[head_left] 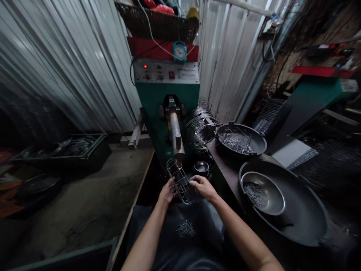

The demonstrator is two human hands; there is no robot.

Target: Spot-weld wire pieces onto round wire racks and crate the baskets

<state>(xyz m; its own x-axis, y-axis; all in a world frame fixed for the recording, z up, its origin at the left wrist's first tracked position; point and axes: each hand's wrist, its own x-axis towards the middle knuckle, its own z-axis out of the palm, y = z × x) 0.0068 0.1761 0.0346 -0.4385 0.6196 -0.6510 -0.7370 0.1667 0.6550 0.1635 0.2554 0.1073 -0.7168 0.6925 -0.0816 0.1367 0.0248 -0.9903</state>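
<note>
Head view: at far left, well to the left of the upright green metal machine [150,99] taken as landmark, a dark green rectangular trough [93,149] holds a tangle of grey metal pieces. Just in front of the machine, the left hand [167,192] grasps the left side of an elongated, round-ended grey wire frame [182,185]. This frame is tilted, its far end under the tip of the machine's grey cylindrical arm [176,131]; contact with the tip cannot be determined. Nearer the camera from the machine, a loose heap of short grey wire pieces [186,229] lies on shiny black material [208,216] over the person's lap. A turquoise-cased clock [179,51] is at the machine's top. The right hand [205,187] has thumb and fingertips drawn together at the frame's right edge; whether they grasp its wire cannot be told. Directly right of the machine is a bundle of grey wire rings [200,122]. Farther right stand a round dark pan [258,142] containing wire pieces and, nearer the camera, a shiny steel bowl [275,197] with short pieces, set inside a wide dark grey basin [303,210].
</note>
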